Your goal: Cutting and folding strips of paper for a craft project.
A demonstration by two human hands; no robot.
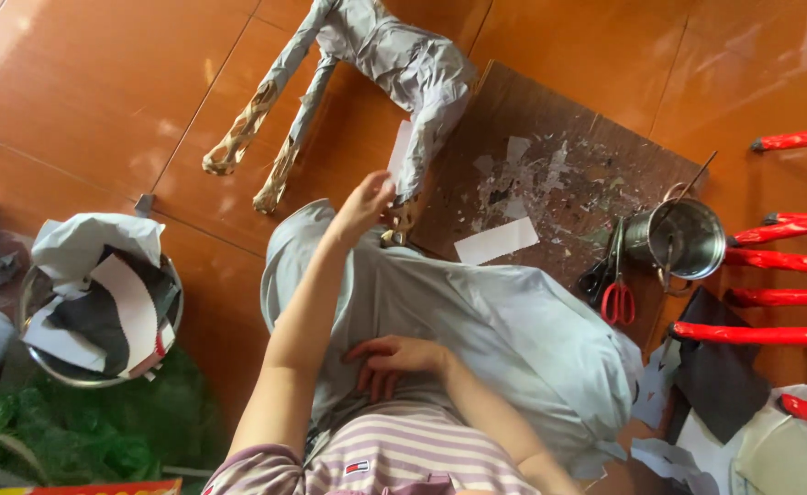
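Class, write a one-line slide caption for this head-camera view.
Left hand touches a paper-wrapped four-legged figure; right hand rests on the lap, scissors nearby.

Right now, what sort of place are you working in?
Probably a home craft spot on a tiled floor: a paper-covered animal figure stands by a glue-spattered board, with red-handled scissors, a metal pot and a bowl of paper scraps. The left hand touches the figure's leg.
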